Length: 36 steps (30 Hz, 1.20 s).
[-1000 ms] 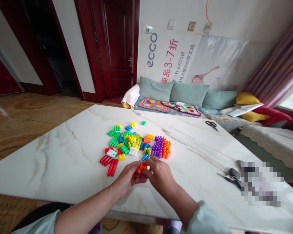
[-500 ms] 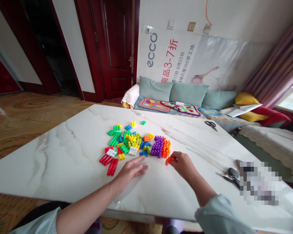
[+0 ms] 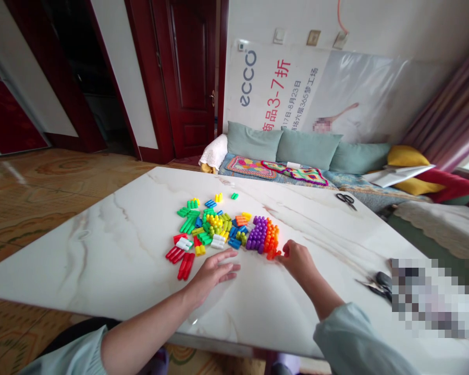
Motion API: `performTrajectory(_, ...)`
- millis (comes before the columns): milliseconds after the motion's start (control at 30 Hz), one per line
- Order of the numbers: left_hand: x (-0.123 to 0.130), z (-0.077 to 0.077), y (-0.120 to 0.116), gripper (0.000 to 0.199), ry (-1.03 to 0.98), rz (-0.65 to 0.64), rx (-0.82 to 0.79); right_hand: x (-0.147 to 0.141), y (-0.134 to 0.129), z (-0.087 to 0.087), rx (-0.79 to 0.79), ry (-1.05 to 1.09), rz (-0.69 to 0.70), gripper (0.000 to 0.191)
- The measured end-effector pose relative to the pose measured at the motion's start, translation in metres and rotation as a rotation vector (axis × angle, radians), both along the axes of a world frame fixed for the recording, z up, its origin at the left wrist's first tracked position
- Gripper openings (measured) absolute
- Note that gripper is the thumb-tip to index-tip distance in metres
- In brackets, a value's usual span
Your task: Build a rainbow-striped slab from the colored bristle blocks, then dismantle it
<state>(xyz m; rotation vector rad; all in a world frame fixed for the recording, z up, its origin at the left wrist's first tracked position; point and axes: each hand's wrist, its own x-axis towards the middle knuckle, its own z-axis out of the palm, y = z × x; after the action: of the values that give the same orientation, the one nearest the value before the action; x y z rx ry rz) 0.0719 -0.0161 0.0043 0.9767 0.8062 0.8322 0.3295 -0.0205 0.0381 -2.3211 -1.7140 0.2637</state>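
My left hand [image 3: 217, 271] hovers over the near part of the table with its fingers stretched out and holding nothing. Close to its fingertips are white pieces [image 3: 218, 241] and blue pieces [image 3: 235, 242]. My right hand [image 3: 297, 260] is just right of a small orange plastic piece [image 3: 272, 255], thumb and forefinger slightly apart at its end. That piece lies against the near end of an orange block of knobbed pieces [image 3: 271, 235]. Left of the orange block, a purple knobbed block [image 3: 257, 233] sits side by side with it.
Loose green [image 3: 189, 221], yellow [image 3: 214, 223] and red pieces [image 3: 185, 265] spread to the left on the marble-patterned table [image 3: 113, 250]. Black scissors [image 3: 346, 200] lie at the far right edge, another black-handled pair [image 3: 381, 285] at the right. Behind stands a cushioned sofa [image 3: 312, 148].
The small orange piece has moved from my right fingers to the near end of the orange block. My right fingers have drawn slightly away. The view has shifted a little.
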Motion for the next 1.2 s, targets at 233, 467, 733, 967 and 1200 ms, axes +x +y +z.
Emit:
performTrajectory(233, -0.031, 0.023, 0.019, 0.02, 0.592, 0.036, 0.781, -0.018, -0.016, 0.031, -0.19, -0.087, 0.076, 0.014)
performTrajectory(467, -0.083, 0.024, 0.067, 0.022, 0.902, 0.41, 1.03, -0.05, -0.029, 0.036, -0.162, -0.095, 0.21, 0.018)
performTrajectory(733, -0.039, 0.003, 0.061, 0.033, 0.855, 0.288, 1.185, -0.109, -0.056, 0.052, -0.087, -0.002, 0.437, 0.022)
performTrajectory(967, 0.04, 0.025, 0.13, 0.042, 1.049, -0.012, 1.122, -0.123, -0.057, 0.06, -0.088, 0.011, 0.509, 0.023)
performTrajectory(1200, 0.071, 0.026, 0.175, 0.03, 1.055, -0.229, 1.033, -0.108, -0.048, 0.061, -0.048, 0.009, 0.438, 0.025)
